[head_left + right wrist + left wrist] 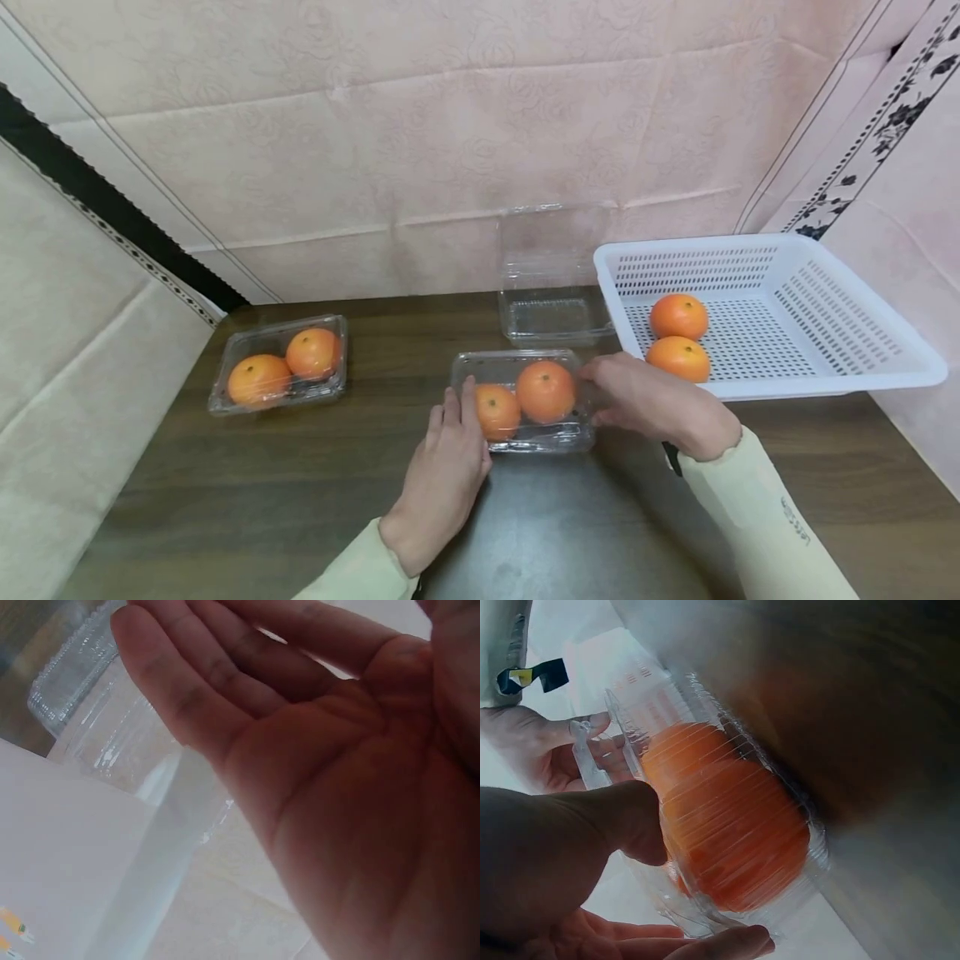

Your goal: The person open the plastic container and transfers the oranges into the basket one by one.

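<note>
Two oranges [546,392] sit side by side in a clear plastic clamshell box [536,445] on the table, its ribbed lid down over them. My left hand [444,479] holds the box's left end, with the thumb [641,825] on the near edge and the fingers along the end. At the opposite end my right hand [660,404] grips the rim between thumb and fingers, as the left wrist view shows. In the right wrist view the right palm [330,765] faces the camera, and the orange-filled box is out of sight.
A second clear box [277,400] with two oranges lies to the left. Behind the held box stands an open clear box [555,321], lid up against the cloth-covered wall [420,167]. At the right, a white perforated basket [847,387] holds two oranges [678,317].
</note>
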`<state>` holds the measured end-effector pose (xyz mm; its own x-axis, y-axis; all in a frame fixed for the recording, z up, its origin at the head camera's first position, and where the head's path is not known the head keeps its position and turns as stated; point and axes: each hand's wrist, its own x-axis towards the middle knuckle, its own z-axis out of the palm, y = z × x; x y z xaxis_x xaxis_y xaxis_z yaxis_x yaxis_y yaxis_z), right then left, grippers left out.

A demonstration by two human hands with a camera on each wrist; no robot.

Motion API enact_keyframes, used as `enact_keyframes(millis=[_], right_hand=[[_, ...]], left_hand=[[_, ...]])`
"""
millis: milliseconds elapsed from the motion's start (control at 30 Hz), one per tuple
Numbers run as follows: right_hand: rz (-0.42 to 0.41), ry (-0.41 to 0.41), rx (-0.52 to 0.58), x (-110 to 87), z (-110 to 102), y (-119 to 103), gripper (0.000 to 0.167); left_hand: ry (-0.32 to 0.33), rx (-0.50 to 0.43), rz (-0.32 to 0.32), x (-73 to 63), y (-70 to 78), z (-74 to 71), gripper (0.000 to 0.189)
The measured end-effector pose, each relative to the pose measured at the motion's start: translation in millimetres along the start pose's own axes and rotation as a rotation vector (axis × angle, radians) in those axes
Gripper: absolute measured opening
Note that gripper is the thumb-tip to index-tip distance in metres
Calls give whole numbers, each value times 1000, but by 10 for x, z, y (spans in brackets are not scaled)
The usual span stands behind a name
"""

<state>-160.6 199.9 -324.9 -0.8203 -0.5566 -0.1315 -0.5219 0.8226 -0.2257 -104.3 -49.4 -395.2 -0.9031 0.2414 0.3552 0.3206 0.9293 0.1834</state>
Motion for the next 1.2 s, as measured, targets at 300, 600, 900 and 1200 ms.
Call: enact_keyframes(millis=[300,600,900,1200], right_hand=[[15,-1,-32,-12,15,-12,34],[17,-3,-27,9,30,-27,24],[47,-39,60,45,-3,-37,30],[95,-61,81,29,-33,19,34]], left_hand=[[-27,54,-17,35,112,56,61],[199,265,51,2,118,157,35],[259,349,67,-4,108,153,31],[233,297,55,27,170,178,32]])
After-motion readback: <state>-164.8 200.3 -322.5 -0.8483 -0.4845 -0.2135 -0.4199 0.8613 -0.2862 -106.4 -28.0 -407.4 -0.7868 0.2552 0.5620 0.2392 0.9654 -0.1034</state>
